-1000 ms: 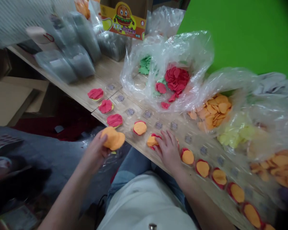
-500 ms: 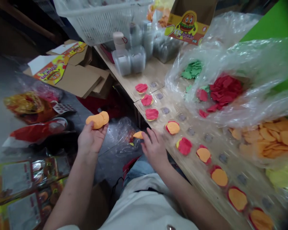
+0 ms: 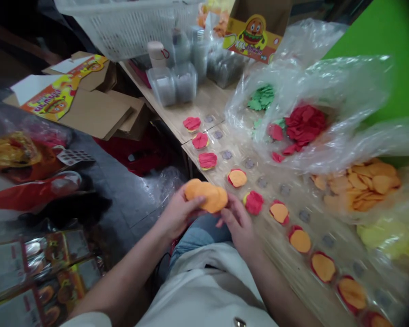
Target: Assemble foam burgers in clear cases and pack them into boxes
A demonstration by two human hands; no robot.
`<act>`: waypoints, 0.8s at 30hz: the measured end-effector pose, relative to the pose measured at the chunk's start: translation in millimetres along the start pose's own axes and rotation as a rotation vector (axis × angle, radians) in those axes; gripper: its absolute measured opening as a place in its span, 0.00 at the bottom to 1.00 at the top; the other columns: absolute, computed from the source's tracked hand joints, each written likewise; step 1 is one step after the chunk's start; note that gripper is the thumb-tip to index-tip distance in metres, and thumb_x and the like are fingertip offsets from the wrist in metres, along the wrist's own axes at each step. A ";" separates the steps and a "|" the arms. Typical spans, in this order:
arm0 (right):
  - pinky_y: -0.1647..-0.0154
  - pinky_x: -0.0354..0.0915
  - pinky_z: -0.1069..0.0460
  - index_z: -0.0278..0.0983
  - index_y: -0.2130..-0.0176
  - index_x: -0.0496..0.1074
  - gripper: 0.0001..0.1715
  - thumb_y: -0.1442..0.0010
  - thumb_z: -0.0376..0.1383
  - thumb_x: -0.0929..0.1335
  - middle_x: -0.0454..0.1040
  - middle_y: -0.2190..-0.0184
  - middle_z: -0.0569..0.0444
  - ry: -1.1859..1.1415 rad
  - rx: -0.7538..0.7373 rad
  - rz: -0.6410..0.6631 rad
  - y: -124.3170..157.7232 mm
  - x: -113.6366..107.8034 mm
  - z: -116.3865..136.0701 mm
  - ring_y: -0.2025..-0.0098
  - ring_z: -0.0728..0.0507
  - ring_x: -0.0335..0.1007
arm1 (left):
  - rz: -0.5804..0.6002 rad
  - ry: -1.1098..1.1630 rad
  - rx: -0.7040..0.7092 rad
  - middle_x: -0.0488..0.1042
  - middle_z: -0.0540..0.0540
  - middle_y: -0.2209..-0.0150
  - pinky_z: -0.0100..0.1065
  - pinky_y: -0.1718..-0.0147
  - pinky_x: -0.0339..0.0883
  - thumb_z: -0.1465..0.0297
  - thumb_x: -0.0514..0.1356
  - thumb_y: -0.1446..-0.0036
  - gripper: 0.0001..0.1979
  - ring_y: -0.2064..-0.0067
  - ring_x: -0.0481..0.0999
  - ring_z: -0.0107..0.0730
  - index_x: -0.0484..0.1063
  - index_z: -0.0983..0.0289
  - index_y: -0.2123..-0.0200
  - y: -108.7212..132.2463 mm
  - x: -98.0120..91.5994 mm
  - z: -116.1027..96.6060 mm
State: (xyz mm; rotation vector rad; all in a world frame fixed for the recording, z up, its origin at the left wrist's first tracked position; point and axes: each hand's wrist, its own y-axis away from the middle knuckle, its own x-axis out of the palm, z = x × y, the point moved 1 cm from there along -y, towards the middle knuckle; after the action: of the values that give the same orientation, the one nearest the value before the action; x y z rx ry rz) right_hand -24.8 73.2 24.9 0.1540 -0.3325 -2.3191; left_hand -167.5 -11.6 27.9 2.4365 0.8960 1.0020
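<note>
- A person's left hand and right hand are pressing together on a stack of soft orange discs, holding it just off the near edge of the wooden counter, above a denim-covered knee.
- The left grip is closing around the stack's left end, while the right grip is closing on its right end, with the fingers wrapping the rim. The number of discs is hard to tell from this angle, though there appear to be several.
- A light, even squeeze is keeping the overlapping discs together, and the level hold is stopping them from sliding apart.
- A line of red-and-orange layered rounds is running along the near edge of the counter toward the right corner, with red-topped ones at the far end.
- Clear plastic bags are holding green pieces, red pieces, orange discs and yellow pieces along the counter's far side.
- Clear plastic tubs filled with grey contents are standing near the far end, beneath a white plastic basket, beside a burger-printed cardboard box.
</note>
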 end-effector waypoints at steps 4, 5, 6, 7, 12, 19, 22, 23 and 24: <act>0.75 0.65 0.55 0.35 0.59 0.68 0.21 0.48 0.47 0.67 0.72 0.67 0.53 -0.043 0.097 -0.205 -0.1 -25.4 0.7 0.70 0.48 0.67 | 0.112 -0.067 -0.015 0.72 0.55 0.60 0.31 0.66 0.71 0.67 0.65 0.54 0.20 0.61 0.74 0.34 0.66 0.63 0.57 -1.6 36.9 27.1; 0.75 0.64 0.55 0.35 0.60 0.68 0.21 0.49 0.47 0.68 0.72 0.68 0.53 -0.030 0.099 -0.254 3.2 -37.7 -0.5 0.70 0.48 0.66 | 0.128 -0.062 -0.019 0.72 0.55 0.61 0.32 0.65 0.71 0.66 0.64 0.53 0.19 0.61 0.74 0.33 0.66 0.63 0.58 -2.1 41.0 32.1; 0.74 0.64 0.55 0.35 0.60 0.69 0.21 0.49 0.47 0.69 0.72 0.69 0.54 -0.014 0.090 -0.306 7.3 -51.7 -1.7 0.71 0.49 0.65 | 0.149 -0.054 -0.042 0.73 0.55 0.62 0.33 0.65 0.70 0.64 0.62 0.51 0.17 0.62 0.74 0.33 0.66 0.64 0.58 -2.1 43.6 37.2; 0.74 0.64 0.55 0.35 0.61 0.69 0.21 0.50 0.47 0.69 0.71 0.69 0.54 0.006 0.073 -0.370 11.8 -67.0 -3.0 0.72 0.49 0.64 | 0.178 -0.048 -0.086 0.73 0.55 0.64 0.33 0.64 0.69 0.62 0.61 0.49 0.17 0.63 0.75 0.33 0.66 0.65 0.58 -1.3 45.2 42.6; 0.78 0.60 0.57 0.37 0.62 0.72 0.18 0.49 0.46 0.69 0.70 0.72 0.55 0.111 0.065 -0.474 27.0 -123.2 -9.3 0.75 0.50 0.61 | 0.268 0.006 -0.337 0.74 0.57 0.63 0.34 0.61 0.68 0.68 0.63 0.52 0.17 0.61 0.75 0.34 0.67 0.64 0.57 6.2 47.2 67.4; 0.67 0.67 0.52 0.38 0.62 0.73 0.18 0.50 0.45 0.70 0.74 0.67 0.53 -0.125 0.174 -0.144 22.6 -87.0 -5.3 0.67 0.45 0.69 | 0.277 -0.031 -0.363 0.73 0.55 0.64 0.30 0.67 0.68 0.65 0.67 0.57 0.20 0.67 0.74 0.29 0.67 0.63 0.60 -9.7 51.4 66.5; 0.64 0.68 0.51 0.38 0.61 0.73 0.17 0.49 0.45 0.69 0.75 0.66 0.53 -0.307 0.178 -0.185 16.1 -79.5 -4.2 0.65 0.45 0.70 | 0.155 -0.224 -0.194 0.72 0.51 0.68 0.27 0.71 0.66 0.64 0.66 0.57 0.19 0.72 0.70 0.23 0.69 0.64 0.61 -18.1 55.5 63.0; 0.65 0.68 0.51 0.38 0.61 0.72 0.17 0.48 0.46 0.69 0.75 0.66 0.53 -0.333 0.169 -0.212 15.2 -79.2 -3.6 0.65 0.45 0.70 | 0.096 -0.291 -0.103 0.72 0.51 0.68 0.27 0.71 0.66 0.63 0.66 0.56 0.19 0.72 0.70 0.23 0.69 0.64 0.61 -18.9 57.3 61.8; 0.66 0.68 0.51 0.38 0.61 0.72 0.17 0.47 0.46 0.68 0.74 0.66 0.53 -0.328 0.147 -0.245 15.0 -79.3 -2.6 0.65 0.45 0.70 | 0.050 -0.349 -0.011 0.72 0.52 0.66 0.27 0.70 0.66 0.63 0.65 0.56 0.19 0.70 0.70 0.25 0.70 0.64 0.60 -18.5 59.4 60.6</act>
State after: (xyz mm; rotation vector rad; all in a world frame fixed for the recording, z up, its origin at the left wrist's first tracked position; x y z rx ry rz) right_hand 41.1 119.8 27.5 -0.1239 -0.6822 -2.5629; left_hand -98.7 36.9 6.1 2.5260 0.7092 0.5666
